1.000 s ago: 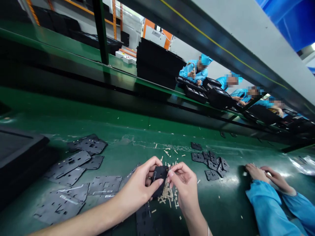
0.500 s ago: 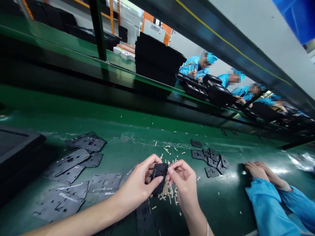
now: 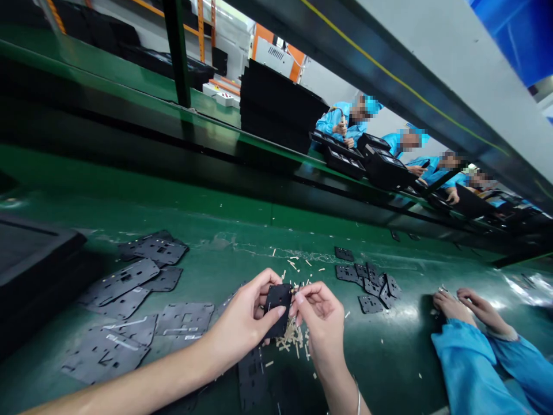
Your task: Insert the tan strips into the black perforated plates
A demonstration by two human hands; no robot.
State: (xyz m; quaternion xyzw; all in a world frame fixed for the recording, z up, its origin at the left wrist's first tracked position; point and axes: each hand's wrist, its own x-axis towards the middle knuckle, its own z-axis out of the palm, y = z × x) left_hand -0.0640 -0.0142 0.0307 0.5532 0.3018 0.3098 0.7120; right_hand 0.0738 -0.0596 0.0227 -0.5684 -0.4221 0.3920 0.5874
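My left hand (image 3: 254,314) grips a small black plastic plate (image 3: 279,311), thumb on its face and fingers behind it. The plate is tilted up above the green bench. At its upper right corner, my right hand (image 3: 322,314) pinches thumb and forefinger together; a tiny yellowish bit shows there, too small to name. Below and behind the plate lies a scattered pile of short pale strips (image 3: 296,340). Larger flat black plates (image 3: 185,319) lie to the left of my hands, and another dark plate (image 3: 253,377) is beneath my left wrist.
Small black plates (image 3: 374,282) lie in a loose group to the right. Farther right, a co-worker's hands (image 3: 453,305) in blue sleeves work at the bench. A dark stack (image 3: 38,248) stands at left. Behind a raised shelf, several people in blue sit by black cases (image 3: 384,164).
Both hands stay nearly in place, and the plate has shifted slightly up and left. A yellowish bit now shows by my right fingertips. The co-worker's hands on the right have moved apart.
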